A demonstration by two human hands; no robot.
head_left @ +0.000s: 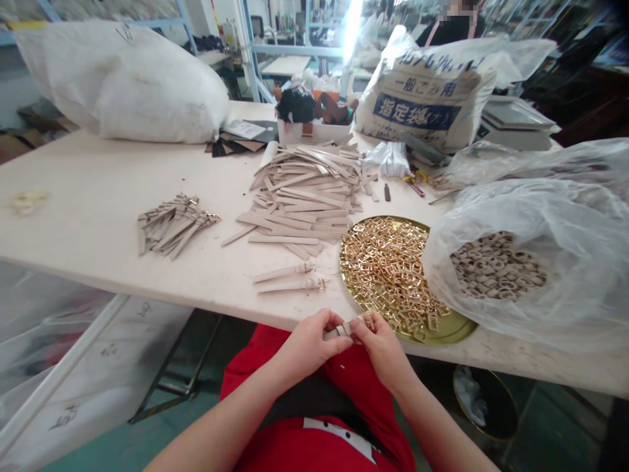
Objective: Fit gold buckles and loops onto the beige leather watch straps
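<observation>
Just off the table's front edge, my left hand (314,341) and my right hand (377,337) both grip one beige strap (339,330). The left fingers pinch its body; the right fingers close round its other end, where a bit of gold shows, mostly covered. Beyond my hands lie two straps with gold buckles (289,286) side by side. A round gold tray (462,326) heaped with small gold buckles (393,262) stands to the right. Farther back is a big pile of plain beige straps (309,190). At the left lies a bunch of buckled straps (177,223).
A clear plastic bag (580,262) of small beige loops (498,265) sits right of the tray, overlapping its rim. Large white sacks (128,85) stand at the back, with a box (314,133) of dark items between. Yellow-handled snippers (415,182) lie behind the tray. Someone (455,26) is in the background.
</observation>
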